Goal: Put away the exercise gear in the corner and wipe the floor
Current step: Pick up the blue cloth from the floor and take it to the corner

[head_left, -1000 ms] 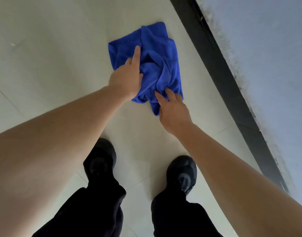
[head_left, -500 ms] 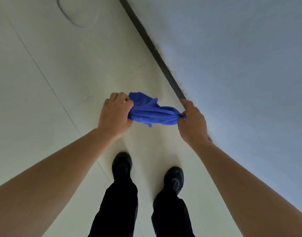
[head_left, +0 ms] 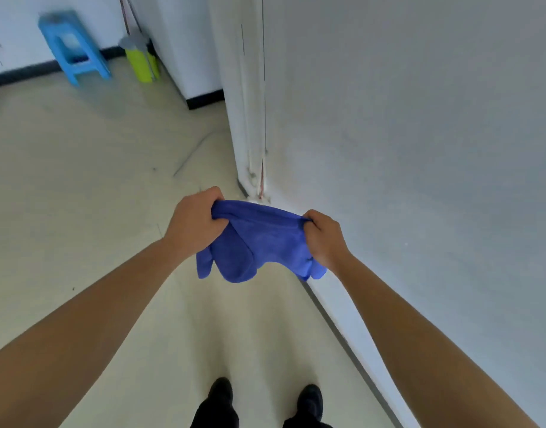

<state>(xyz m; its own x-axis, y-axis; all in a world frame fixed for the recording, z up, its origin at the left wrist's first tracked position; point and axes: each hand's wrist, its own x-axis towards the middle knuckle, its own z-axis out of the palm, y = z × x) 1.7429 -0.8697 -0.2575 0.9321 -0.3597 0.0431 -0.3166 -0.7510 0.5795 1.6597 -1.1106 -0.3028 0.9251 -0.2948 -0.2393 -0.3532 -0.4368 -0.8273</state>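
Pale floor (head_left: pixel 80 196) below — left hand (head_left: pixel 195 218) and right hand (head_left: pixel 324 239) outstretched, each fisted on blue cloth (head_left: pixel 259 245).

Blue stool (head_left: pixel 72 46) by wall, blurred green container (head_left: pixel 141 61), perhaps bin

no readable text, labels, brands or numbers anywhere (far objects too blurred to tell).

**Wall close on the right, open floor on the left**

The white wall (head_left: pixel 419 149) hems the right side, its dark skirting (head_left: pixel 342 332) running near to far. Left, the floor (head_left: pixel 80 196) lies open; a blue stool (head_left: pixel 74 47) and green bin (head_left: pixel 142 61) stand far off.
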